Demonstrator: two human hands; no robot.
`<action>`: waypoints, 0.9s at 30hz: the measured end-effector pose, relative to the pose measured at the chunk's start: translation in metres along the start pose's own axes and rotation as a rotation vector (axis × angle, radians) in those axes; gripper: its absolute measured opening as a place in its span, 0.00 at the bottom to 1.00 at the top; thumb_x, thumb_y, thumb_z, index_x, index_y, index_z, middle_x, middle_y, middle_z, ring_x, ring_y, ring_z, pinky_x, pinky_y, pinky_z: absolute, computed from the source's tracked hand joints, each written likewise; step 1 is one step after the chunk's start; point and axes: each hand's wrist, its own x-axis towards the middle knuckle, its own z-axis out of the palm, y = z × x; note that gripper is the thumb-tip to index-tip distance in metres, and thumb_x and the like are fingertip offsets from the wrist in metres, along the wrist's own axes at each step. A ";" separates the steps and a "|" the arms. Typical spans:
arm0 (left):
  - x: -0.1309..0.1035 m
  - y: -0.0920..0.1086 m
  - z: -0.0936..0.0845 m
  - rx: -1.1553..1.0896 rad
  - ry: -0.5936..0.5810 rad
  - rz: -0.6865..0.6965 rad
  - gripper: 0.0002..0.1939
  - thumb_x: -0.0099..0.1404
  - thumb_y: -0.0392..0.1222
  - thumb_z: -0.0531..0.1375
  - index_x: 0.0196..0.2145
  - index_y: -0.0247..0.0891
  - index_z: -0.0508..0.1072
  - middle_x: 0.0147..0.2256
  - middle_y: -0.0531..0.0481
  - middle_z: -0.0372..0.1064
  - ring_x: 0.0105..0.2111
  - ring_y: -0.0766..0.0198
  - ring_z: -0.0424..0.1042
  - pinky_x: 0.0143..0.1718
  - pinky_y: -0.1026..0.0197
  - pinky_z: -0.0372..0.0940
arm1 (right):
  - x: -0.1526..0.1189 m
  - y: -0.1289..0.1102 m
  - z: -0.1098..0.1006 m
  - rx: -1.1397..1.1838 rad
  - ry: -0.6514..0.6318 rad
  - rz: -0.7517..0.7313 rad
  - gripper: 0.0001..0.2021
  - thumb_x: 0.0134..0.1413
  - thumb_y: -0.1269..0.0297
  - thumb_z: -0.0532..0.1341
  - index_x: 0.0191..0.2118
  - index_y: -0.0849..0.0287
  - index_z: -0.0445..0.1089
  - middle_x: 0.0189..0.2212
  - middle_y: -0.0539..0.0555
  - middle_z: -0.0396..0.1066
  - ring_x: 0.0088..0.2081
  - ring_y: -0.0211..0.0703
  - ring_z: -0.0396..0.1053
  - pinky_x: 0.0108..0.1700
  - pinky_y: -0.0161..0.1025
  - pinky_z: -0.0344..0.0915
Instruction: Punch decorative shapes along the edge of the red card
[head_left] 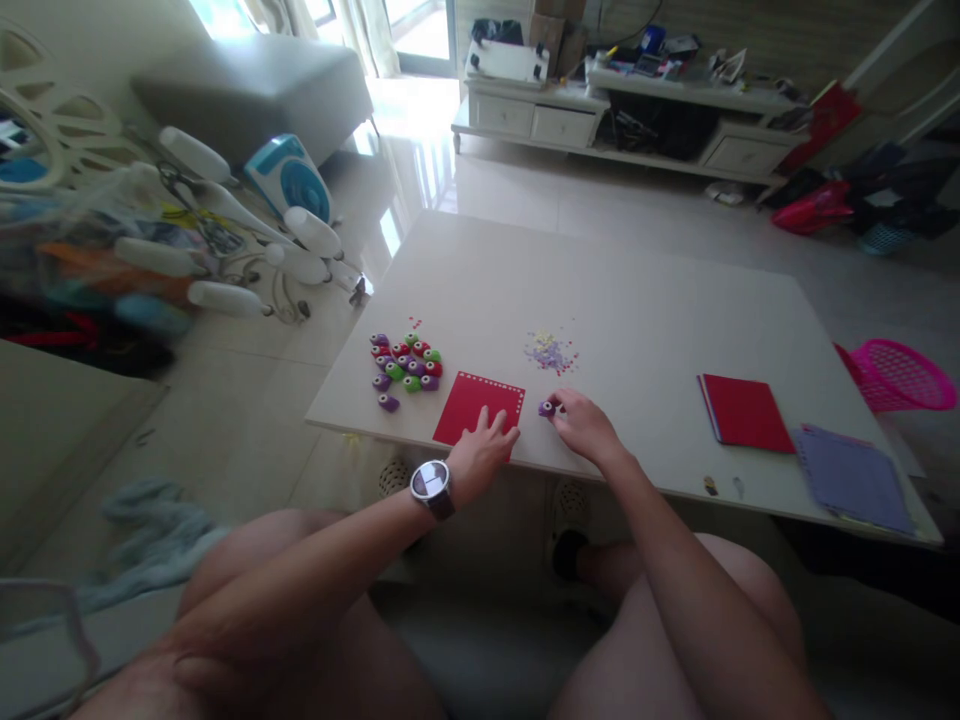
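Note:
Flat on a sheet of red paper (461,412) lies my left hand (484,450), its fingers spread. Small punched holes run along the sheet's far edge and down its right edge. My right hand (581,422) pinches a purple craft punch (547,408) just right of the sheet, close above the table. Left of the sheet, several more small punches (405,365) in purple, green and red stand in a cluster. Beyond my right hand, a scatter of tiny paper bits (551,352) in lilac, yellow and red covers a patch of the table.
The white table (637,300) carries a stack of red paper (746,412) and purple punched sheets (855,478) at the right. Two small items (710,485) lie near its front edge. A pink basket (904,375) stands past the right end. A lamp with white shades (225,220) is at the left.

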 end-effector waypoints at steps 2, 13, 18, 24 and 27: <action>0.000 0.001 0.003 0.012 -0.006 -0.009 0.29 0.68 0.26 0.57 0.65 0.41 0.63 0.67 0.34 0.59 0.68 0.39 0.59 0.49 0.44 0.78 | -0.004 -0.001 -0.002 -0.025 -0.012 -0.007 0.08 0.62 0.74 0.61 0.44 0.56 0.74 0.47 0.58 0.79 0.49 0.47 0.74 0.52 0.40 0.66; 0.006 0.004 -0.002 0.070 0.011 -0.051 0.27 0.71 0.22 0.51 0.64 0.38 0.66 0.58 0.35 0.66 0.60 0.48 0.67 0.42 0.56 0.78 | -0.004 0.001 -0.007 -0.035 -0.006 0.005 0.06 0.65 0.70 0.63 0.44 0.55 0.75 0.48 0.57 0.80 0.50 0.46 0.75 0.51 0.38 0.66; 0.003 0.008 -0.002 0.049 0.029 -0.074 0.24 0.76 0.27 0.50 0.64 0.40 0.66 0.59 0.36 0.66 0.60 0.48 0.66 0.45 0.51 0.79 | -0.004 -0.004 -0.004 -0.026 -0.025 -0.006 0.05 0.65 0.70 0.63 0.44 0.55 0.75 0.48 0.57 0.80 0.49 0.45 0.75 0.51 0.38 0.66; 0.011 0.019 -0.003 0.062 -0.004 -0.121 0.19 0.78 0.29 0.48 0.60 0.32 0.71 0.55 0.32 0.68 0.55 0.47 0.69 0.45 0.49 0.78 | 0.004 -0.014 -0.002 -0.049 -0.052 -0.003 0.07 0.63 0.72 0.61 0.44 0.55 0.74 0.48 0.57 0.80 0.50 0.47 0.75 0.51 0.39 0.66; 0.012 0.017 -0.003 0.050 -0.021 -0.092 0.20 0.78 0.30 0.48 0.60 0.32 0.71 0.55 0.32 0.67 0.54 0.47 0.69 0.44 0.48 0.78 | 0.008 -0.017 -0.002 -0.035 -0.055 -0.019 0.08 0.63 0.72 0.61 0.44 0.55 0.74 0.48 0.57 0.80 0.51 0.48 0.74 0.53 0.40 0.66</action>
